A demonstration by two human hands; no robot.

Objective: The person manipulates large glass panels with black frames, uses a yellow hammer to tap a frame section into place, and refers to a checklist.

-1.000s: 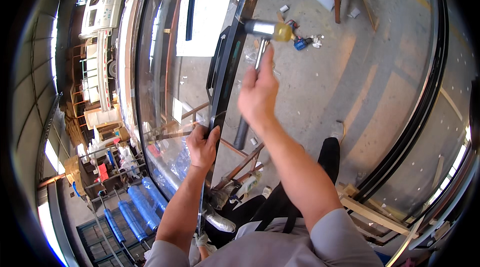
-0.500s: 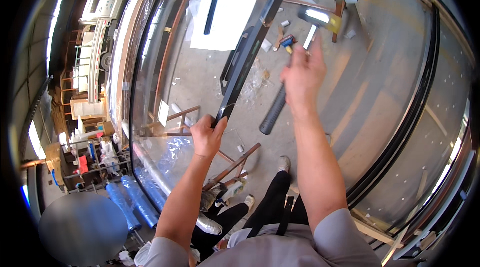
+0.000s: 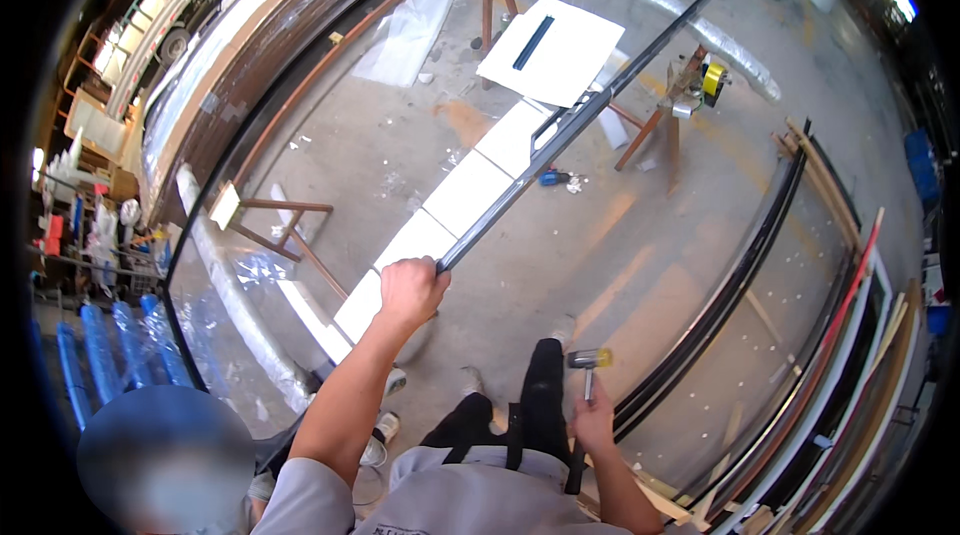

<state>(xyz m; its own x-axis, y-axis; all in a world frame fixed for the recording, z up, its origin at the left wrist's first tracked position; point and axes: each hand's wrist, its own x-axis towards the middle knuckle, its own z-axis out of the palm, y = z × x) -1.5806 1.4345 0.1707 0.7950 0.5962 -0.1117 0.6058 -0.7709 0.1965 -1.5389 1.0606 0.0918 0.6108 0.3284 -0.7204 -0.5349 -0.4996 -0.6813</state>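
My left hand (image 3: 412,291) is closed around the near end of a long dark metal frame bar (image 3: 500,203), which runs away to the far right. Down beside my right thigh, my right hand (image 3: 594,421) grips the handle of a mallet (image 3: 590,359) with a yellow-ended head. The mallet is well apart from the bar. A dark elongated handle-like piece (image 3: 545,138) sits along the bar's left side. White rectangular panels (image 3: 470,190) lie in a row left of the bar, and a white sheet (image 3: 570,80) bearing a black strip (image 3: 534,43) lies farther off.
Trestles stand at left (image 3: 288,206) and far right (image 3: 668,125). A dark frame edge (image 3: 205,185) curves along the left, near wrapped stock (image 3: 250,55). Long dark bars (image 3: 740,280) lie at right. Another person (image 3: 165,460) is at lower left. A blue tool (image 3: 553,178) lies on the floor.
My right hand has dropped with the mallet from above the bar to beside my right leg. My left hand keeps its hold on the bar. The view has shifted, and the white panels now show.
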